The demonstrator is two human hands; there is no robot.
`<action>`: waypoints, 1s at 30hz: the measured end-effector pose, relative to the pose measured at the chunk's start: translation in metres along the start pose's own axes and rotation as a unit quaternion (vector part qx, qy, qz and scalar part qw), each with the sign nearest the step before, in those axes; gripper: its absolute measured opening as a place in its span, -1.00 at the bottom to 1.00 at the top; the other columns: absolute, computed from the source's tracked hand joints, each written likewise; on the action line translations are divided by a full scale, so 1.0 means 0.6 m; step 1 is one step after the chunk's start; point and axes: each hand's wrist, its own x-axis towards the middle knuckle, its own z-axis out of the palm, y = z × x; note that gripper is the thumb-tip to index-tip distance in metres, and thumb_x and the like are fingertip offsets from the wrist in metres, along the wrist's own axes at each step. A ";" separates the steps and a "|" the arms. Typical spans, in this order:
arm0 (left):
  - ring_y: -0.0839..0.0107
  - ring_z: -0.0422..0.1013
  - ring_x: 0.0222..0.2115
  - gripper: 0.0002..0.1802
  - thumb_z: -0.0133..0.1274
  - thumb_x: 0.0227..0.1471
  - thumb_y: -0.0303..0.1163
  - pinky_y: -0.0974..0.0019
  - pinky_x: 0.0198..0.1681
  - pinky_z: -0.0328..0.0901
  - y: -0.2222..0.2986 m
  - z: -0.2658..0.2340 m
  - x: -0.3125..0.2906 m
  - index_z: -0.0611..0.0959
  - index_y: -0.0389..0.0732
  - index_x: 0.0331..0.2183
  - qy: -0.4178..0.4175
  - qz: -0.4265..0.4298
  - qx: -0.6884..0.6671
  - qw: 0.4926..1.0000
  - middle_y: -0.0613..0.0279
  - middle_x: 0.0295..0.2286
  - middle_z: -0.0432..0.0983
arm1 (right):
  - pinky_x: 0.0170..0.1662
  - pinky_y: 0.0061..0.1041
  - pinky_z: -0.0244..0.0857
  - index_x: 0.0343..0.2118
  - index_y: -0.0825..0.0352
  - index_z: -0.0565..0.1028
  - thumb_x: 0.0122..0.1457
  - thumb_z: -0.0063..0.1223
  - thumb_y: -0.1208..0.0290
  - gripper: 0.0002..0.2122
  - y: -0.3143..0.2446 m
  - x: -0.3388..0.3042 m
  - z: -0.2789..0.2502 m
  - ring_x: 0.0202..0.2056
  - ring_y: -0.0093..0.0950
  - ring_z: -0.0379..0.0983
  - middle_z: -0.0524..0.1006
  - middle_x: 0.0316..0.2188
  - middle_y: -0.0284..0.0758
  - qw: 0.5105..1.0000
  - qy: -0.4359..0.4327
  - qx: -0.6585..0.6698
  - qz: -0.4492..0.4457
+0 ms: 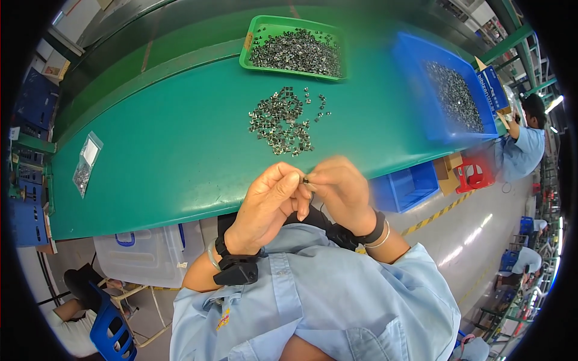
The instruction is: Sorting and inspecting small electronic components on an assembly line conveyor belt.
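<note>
My left hand and my right hand meet just above the front edge of the green table. Between their fingertips sits a small dark part, pinched from both sides; most of it is covered by the fingers. My right hand is slightly blurred. Beyond my hands lies a loose pile of small shiny metal parts, with a few scattered at its right side. Behind the pile stands a green tray holding many similar small parts.
A deep blue bin of small metal pieces stands at the right. On the left lies a clear plastic bag with a white label. Below the table are a blue crate and a lidded clear box. A co-worker sits at far right.
</note>
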 end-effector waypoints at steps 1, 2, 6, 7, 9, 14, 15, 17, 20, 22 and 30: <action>0.44 0.36 -0.58 -0.84 -0.09 0.17 -0.32 0.36 -0.54 0.26 -0.003 -0.002 0.000 0.42 -0.21 -0.33 -0.011 -0.006 -0.023 1.000 0.24 -0.51 0.43 | -0.42 -0.52 0.33 -0.38 0.32 0.47 -0.08 0.18 0.64 -0.82 0.001 -0.002 0.001 -0.42 -0.42 0.44 0.49 -0.47 -0.32 1.000 0.003 0.010 0.003; 0.44 0.36 -0.58 -0.84 -0.08 0.17 -0.31 0.36 -0.54 0.26 -0.007 -0.005 0.000 0.42 -0.21 -0.32 -0.022 -0.012 -0.046 0.999 0.24 -0.51 0.43 | -0.43 -0.52 0.33 -0.39 0.32 0.47 -0.08 0.18 0.64 -0.83 0.002 -0.003 0.001 -0.42 -0.43 0.44 0.49 -0.48 -0.32 1.000 0.005 0.020 0.005; 0.44 0.37 -0.58 -0.85 -0.07 0.16 -0.31 0.35 -0.56 0.24 -0.014 -0.012 0.001 0.42 -0.19 -0.33 -0.041 -0.021 -0.093 0.995 0.24 -0.51 0.43 | -0.44 -0.53 0.33 -0.39 0.33 0.47 -0.07 0.17 0.64 -0.84 0.000 0.001 0.000 -0.44 -0.43 0.44 0.49 -0.49 -0.31 1.000 -0.008 0.029 0.000; 0.44 0.36 -0.58 -0.85 -0.06 0.16 -0.31 0.34 -0.57 0.24 -0.014 -0.012 0.002 0.42 -0.19 -0.33 -0.046 -0.023 -0.104 0.993 0.24 -0.51 0.43 | -0.44 -0.53 0.33 -0.39 0.33 0.47 -0.07 0.17 0.64 -0.84 0.000 0.000 0.000 -0.44 -0.43 0.44 0.49 -0.49 -0.31 1.000 -0.009 0.029 0.000; 0.44 0.36 -0.59 -0.85 -0.06 0.15 -0.31 0.34 -0.57 0.24 -0.013 -0.013 0.003 0.42 -0.19 -0.34 -0.048 -0.022 -0.098 0.994 0.24 -0.51 0.43 | -0.38 -0.52 0.31 -0.36 0.29 0.46 -0.03 0.14 0.64 -0.83 0.002 -0.004 0.000 -0.40 -0.42 0.43 0.49 -0.46 -0.33 0.999 -0.023 0.035 0.013; 0.43 0.36 -0.61 -0.84 -0.03 0.14 -0.32 0.33 -0.59 0.24 -0.002 -0.016 0.004 0.40 -0.19 -0.36 -0.044 -0.025 -0.043 0.998 0.25 -0.53 0.42 | -0.36 -0.51 0.30 -0.36 0.28 0.45 -0.02 0.13 0.65 -0.83 0.003 -0.007 0.001 -0.39 -0.42 0.42 0.49 -0.44 -0.34 0.998 -0.036 0.036 0.024; 0.43 0.36 -0.61 -0.84 -0.03 0.13 -0.32 0.33 -0.59 0.24 0.000 -0.015 0.003 0.40 -0.19 -0.36 -0.039 -0.027 -0.023 0.999 0.25 -0.54 0.41 | -0.36 -0.51 0.30 -0.36 0.28 0.45 -0.02 0.13 0.65 -0.83 0.004 -0.008 0.001 -0.39 -0.42 0.42 0.49 -0.44 -0.34 0.998 -0.037 0.036 0.024; 0.43 0.36 -0.61 -0.84 -0.03 0.14 -0.32 0.33 -0.59 0.24 0.002 -0.012 0.001 0.39 -0.19 -0.36 -0.024 -0.028 -0.010 0.999 0.24 -0.54 0.41 | -0.36 -0.50 0.31 -0.38 0.28 0.46 -0.02 0.14 0.64 -0.84 0.007 -0.009 -0.001 -0.40 -0.42 0.42 0.49 -0.44 -0.34 0.998 -0.045 0.030 0.028; 0.43 0.36 -0.61 -0.83 -0.04 0.14 -0.32 0.33 -0.58 0.25 0.001 -0.008 -0.001 0.39 -0.20 -0.36 0.004 -0.029 0.017 0.999 0.24 -0.55 0.41 | -0.39 -0.51 0.31 -0.39 0.29 0.46 -0.03 0.15 0.63 -0.85 0.007 -0.005 -0.001 -0.42 -0.43 0.43 0.50 -0.46 -0.34 0.998 -0.044 0.030 0.030; 0.43 0.36 -0.61 -0.83 -0.06 0.15 -0.31 0.34 -0.57 0.26 -0.002 -0.005 -0.003 0.39 -0.20 -0.36 0.005 -0.023 -0.022 0.999 0.23 -0.55 0.41 | -0.44 -0.52 0.32 -0.42 0.31 0.47 -0.05 0.17 0.62 -0.87 0.006 -0.001 -0.001 -0.45 -0.44 0.44 0.50 -0.49 -0.33 0.998 -0.032 0.038 0.029; 0.45 0.35 -0.60 -0.81 -0.12 0.19 -0.29 0.35 -0.54 0.28 -0.002 -0.010 0.002 0.39 -0.22 -0.34 -0.012 -0.031 -0.007 0.999 0.22 -0.54 0.41 | -0.36 -0.52 0.31 -0.40 0.28 0.46 -0.05 0.16 0.64 -0.84 0.009 -0.008 -0.005 -0.41 -0.44 0.42 0.50 -0.45 -0.34 0.995 -0.048 0.058 0.059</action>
